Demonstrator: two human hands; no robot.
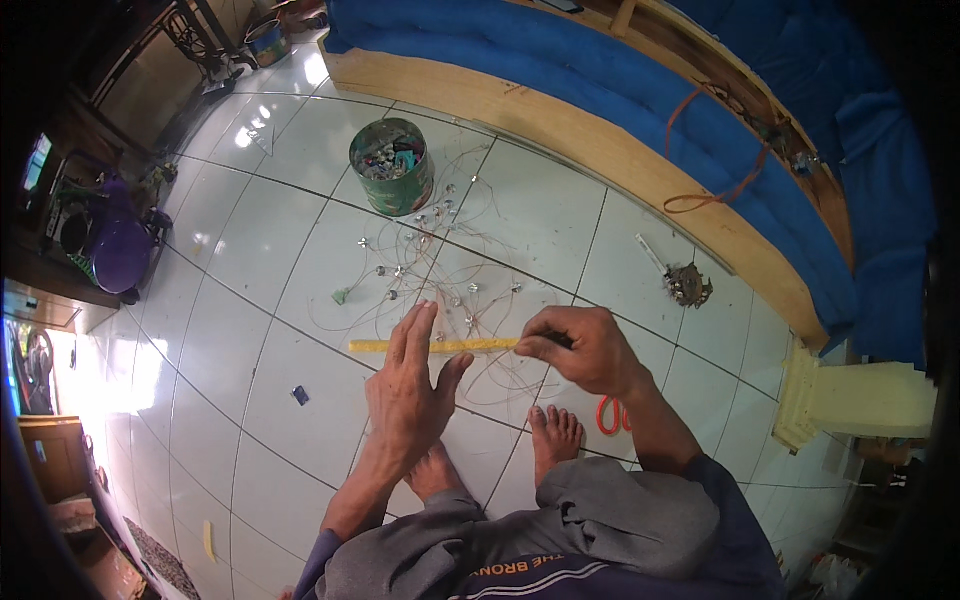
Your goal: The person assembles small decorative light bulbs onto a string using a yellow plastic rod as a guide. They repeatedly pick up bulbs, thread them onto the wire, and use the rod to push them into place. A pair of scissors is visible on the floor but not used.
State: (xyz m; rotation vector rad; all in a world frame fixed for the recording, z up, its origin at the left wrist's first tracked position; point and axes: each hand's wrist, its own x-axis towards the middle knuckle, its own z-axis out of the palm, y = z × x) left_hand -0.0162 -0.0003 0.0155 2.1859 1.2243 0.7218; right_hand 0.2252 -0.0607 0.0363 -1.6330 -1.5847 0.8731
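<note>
Your right hand is curled in, thumb and forefinger pinched at the near end of the yellow strip, which runs from there leftward under your left hand. Your left hand is spread open, fingers extended over the strip and thumb apart, though you cannot tell whether it touches. Beyond both hands, thin wires with silvery pieces lie scattered on the tiled floor, and a green tin stands farther off.

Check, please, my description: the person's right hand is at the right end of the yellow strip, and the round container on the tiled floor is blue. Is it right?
Not quite: the round container on the tiled floor is green, not blue, as the head view shows.
</note>
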